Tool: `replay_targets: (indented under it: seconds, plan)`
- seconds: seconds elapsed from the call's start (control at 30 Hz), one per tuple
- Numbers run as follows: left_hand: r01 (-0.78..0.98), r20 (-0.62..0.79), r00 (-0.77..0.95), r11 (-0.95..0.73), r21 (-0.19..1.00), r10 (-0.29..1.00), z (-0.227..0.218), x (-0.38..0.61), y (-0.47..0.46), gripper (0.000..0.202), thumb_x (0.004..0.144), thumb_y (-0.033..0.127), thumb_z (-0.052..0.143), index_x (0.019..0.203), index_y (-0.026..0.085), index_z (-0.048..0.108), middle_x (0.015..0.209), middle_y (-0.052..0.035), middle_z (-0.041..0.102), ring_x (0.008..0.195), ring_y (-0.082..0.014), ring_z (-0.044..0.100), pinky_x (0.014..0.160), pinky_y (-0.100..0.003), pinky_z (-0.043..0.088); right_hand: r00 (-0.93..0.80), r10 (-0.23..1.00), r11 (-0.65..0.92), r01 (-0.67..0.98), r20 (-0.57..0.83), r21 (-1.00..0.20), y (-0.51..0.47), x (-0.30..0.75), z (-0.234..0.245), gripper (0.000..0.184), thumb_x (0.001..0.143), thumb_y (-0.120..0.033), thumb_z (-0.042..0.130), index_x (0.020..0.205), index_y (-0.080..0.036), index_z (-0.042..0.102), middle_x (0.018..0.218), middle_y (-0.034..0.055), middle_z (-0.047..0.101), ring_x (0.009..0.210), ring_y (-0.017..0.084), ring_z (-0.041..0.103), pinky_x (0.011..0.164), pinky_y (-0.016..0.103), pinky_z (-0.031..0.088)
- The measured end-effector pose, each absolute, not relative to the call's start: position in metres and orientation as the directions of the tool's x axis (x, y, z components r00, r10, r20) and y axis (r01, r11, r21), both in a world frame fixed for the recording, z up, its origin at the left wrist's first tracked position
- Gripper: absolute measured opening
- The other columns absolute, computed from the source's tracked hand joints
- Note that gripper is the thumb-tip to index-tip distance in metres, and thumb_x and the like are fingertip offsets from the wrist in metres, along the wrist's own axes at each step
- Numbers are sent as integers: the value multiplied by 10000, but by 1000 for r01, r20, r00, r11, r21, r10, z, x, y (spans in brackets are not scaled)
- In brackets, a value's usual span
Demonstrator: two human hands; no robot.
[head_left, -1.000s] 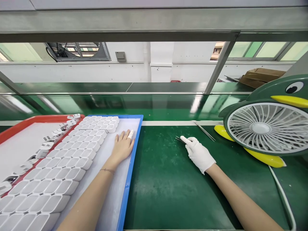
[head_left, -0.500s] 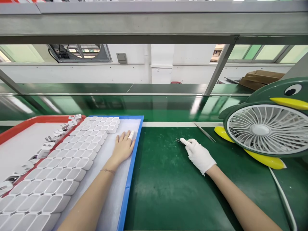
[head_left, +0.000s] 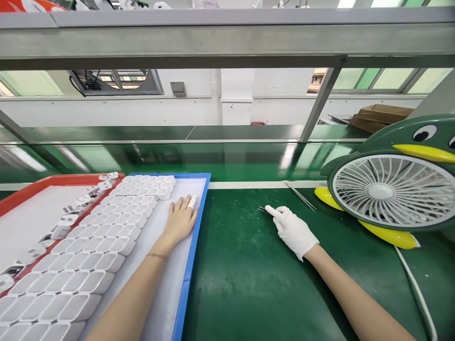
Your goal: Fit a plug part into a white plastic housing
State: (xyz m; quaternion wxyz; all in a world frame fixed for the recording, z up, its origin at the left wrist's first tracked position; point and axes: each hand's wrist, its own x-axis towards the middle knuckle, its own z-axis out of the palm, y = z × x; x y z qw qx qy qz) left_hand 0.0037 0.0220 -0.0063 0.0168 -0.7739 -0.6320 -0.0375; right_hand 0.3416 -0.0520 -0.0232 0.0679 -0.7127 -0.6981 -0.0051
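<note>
My left hand (head_left: 180, 219) lies flat, fingers apart, on the white liner of a blue tray (head_left: 192, 251), just right of several rows of white charger housings (head_left: 103, 246). One fingertip wears a white finger cot. My right hand (head_left: 293, 230) wears a white glove and rests on the green mat (head_left: 249, 279). Its index finger touches a pair of tweezers (head_left: 263, 209) lying on the mat, and nothing is in its grasp.
A red tray (head_left: 31, 189) with white plug parts along its right edge sits left of the blue tray. A second pair of tweezers (head_left: 300, 195) lies farther back. A penguin-shaped desk fan (head_left: 391, 189) with a white cord (head_left: 419, 293) stands at right. A conveyor belt (head_left: 227, 158) runs behind.
The camera has tilted slightly, shifting the scene down a little. Both hands stay where they were.
</note>
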Motion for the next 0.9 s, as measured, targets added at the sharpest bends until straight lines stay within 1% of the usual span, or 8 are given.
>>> replay_targets:
  seconds: [0.03,0.2,0.33,0.4,0.67,0.9]
  plan:
    - [979,79,199,-201,23,977,-6,4,22,530,957,338,236,1435,119,300,1495,-87,304,1380,-324,229,1120,-526,157,27,994,-18,996,103,-89,-52,342,-23,262,915,-336,536,1141,-208,565,1181,71,550,1003,195,569,838,360,505]
    - [978,75,203,-205,24,976,-5,4,22,534,957,334,235,1436,106,294,1497,-93,298,1380,-328,226,1118,-534,162,29,994,-19,995,102,-94,-48,342,-22,284,917,-336,532,1156,-184,553,1174,81,551,983,192,574,829,375,512]
    - [979,74,201,-203,21,977,-4,5,21,534,958,335,233,1435,103,297,1495,-91,302,1379,-327,231,1120,-531,162,27,994,-16,995,104,-98,-49,341,-20,279,917,-335,532,1153,-190,554,1173,80,552,984,190,574,826,370,512]
    - [979,74,200,-202,21,977,-5,5,21,533,960,337,231,1436,106,296,1495,-90,302,1379,-325,231,1121,-529,161,26,994,-16,995,106,-99,-51,340,-19,264,917,-337,531,1142,-201,564,1176,74,552,992,193,571,830,362,509]
    - [979,81,196,-199,32,977,-6,5,21,528,959,343,235,1436,127,302,1495,-86,304,1380,-323,230,1123,-524,156,19,993,-7,996,119,-94,-54,335,-13,312,911,-337,542,1175,-171,539,1175,84,549,992,200,574,831,391,511]
    - [980,81,192,-195,36,978,-6,5,21,520,958,339,246,1434,140,308,1496,-84,304,1381,-321,228,1123,-524,149,11,994,-1,996,112,-93,-55,333,-11,292,918,-341,529,1165,-187,548,1182,82,548,991,194,572,836,379,509]
